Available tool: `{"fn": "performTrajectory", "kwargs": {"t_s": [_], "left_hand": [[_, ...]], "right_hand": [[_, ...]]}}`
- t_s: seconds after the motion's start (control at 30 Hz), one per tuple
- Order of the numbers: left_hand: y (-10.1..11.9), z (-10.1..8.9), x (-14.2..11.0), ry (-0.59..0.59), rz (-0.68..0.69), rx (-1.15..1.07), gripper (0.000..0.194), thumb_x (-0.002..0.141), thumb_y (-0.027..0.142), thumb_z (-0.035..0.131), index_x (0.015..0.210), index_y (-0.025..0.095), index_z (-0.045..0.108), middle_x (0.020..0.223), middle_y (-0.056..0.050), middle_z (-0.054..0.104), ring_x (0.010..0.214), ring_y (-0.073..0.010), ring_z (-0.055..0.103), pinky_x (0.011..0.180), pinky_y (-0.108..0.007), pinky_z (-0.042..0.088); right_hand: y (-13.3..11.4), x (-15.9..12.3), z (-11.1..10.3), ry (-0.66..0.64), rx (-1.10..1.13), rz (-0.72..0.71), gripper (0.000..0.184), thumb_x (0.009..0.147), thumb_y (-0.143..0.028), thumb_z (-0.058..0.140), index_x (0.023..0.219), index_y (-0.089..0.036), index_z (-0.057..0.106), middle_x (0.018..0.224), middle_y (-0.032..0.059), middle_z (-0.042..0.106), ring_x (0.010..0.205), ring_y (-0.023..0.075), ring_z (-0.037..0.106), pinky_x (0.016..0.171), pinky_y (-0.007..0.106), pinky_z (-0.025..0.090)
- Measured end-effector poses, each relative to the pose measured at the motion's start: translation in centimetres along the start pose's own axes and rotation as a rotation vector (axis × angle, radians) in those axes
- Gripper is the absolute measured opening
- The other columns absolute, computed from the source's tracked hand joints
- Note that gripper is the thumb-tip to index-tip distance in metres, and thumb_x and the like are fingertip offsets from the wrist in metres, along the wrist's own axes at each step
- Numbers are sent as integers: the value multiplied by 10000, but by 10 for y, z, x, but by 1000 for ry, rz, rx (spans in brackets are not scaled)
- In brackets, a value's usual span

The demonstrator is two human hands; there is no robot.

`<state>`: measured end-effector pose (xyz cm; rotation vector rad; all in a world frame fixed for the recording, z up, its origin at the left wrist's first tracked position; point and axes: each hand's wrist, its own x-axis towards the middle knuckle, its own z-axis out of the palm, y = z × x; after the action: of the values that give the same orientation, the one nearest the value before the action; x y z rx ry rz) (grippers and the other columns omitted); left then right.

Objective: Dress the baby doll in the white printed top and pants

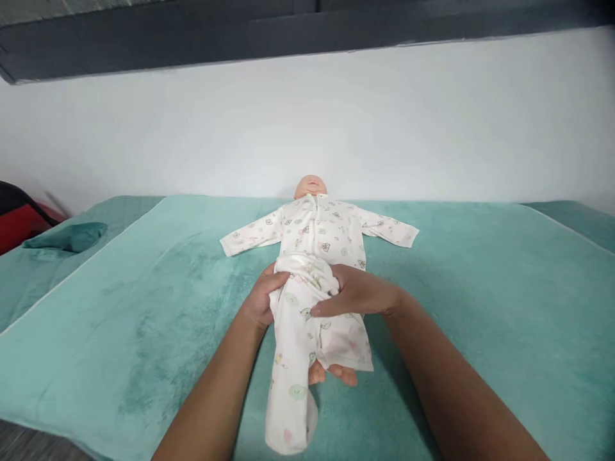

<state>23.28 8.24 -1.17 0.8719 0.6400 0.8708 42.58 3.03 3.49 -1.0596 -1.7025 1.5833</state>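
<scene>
A baby doll [311, 186] lies on its back, its head farthest from me. It wears a white printed long-sleeved baby top [331, 224], with both sleeves spread out sideways. Over the doll's lower body are white baby pants [290, 346] with green and pink prints, bunched at the waist. My left hand [262, 298] grips the left side of the bunched waist, thumb on top. My right hand [358, 291] holds the right side, its thumb across the front and its other fingers hidden. One pant leg hangs straight toward me. Bare doll toes [346, 373] show below the other leg.
A teal plush cover [158, 307] spreads under the doll. A white wall [432, 121] rises behind it, with a dark ledge [202, 35] above. At the far left are a crumpled teal cloth [67, 237] and a red and black item [19, 221].
</scene>
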Motion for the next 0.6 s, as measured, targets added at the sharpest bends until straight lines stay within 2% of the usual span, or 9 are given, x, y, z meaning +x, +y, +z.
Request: {"fn": "performTrajectory", "kwargs": {"t_s": [0.07,0.17,0.23,0.3,0.37,0.43,0.53,0.6], "left_hand": [[2,2,-3,-20,-17,26,456,602,349,819,979,114,716,769,-77,739,738,-260,700,689,-333,546],[6,6,-7,-166,-71,64,566,562,427,852,1019,122,718,780,-82,741,729,-260,702,637,-308,541],[9,9,-9,-280,-129,103,606,507,367,887,1030,113,716,794,-93,743,746,-269,707,622,-294,539],[10,11,-10,-338,-173,134,557,505,282,888,1001,95,718,803,-107,743,756,-272,709,632,-294,545],[10,12,-11,-309,-149,109,448,551,257,865,942,90,721,782,-104,740,715,-250,704,637,-296,549],[8,12,-11,-217,-69,42,388,582,280,849,900,99,719,740,-85,731,655,-225,691,613,-289,544],[5,13,-15,-81,-5,3,430,600,355,834,940,118,718,688,-66,719,633,-239,686,569,-297,531],[4,14,-19,-28,-21,14,460,622,403,816,981,134,716,678,-62,719,648,-259,690,557,-312,528]], "right_hand": [[8,5,4,153,215,-80,369,703,-368,779,1012,-193,679,991,43,708,945,238,648,825,372,507],[15,12,11,408,448,-150,348,716,-355,762,1009,-198,658,938,42,707,866,224,656,772,357,514],[16,14,14,479,492,-147,336,724,-351,749,1006,-200,649,929,48,707,855,230,655,744,348,513],[14,13,14,490,469,-143,338,742,-372,732,1017,-197,644,955,58,706,878,238,653,741,349,513],[10,11,11,441,367,-135,334,764,-401,714,1018,-194,651,984,59,705,900,235,649,763,353,509],[6,7,7,291,195,-86,332,747,-402,736,997,-193,674,989,48,707,909,231,646,776,348,501],[0,4,2,22,-51,17,345,699,-373,780,990,-207,701,980,26,714,915,235,648,774,334,494],[-1,4,1,-18,-124,47,337,723,-387,760,1010,-221,702,984,17,716,909,230,650,771,328,491]]}}
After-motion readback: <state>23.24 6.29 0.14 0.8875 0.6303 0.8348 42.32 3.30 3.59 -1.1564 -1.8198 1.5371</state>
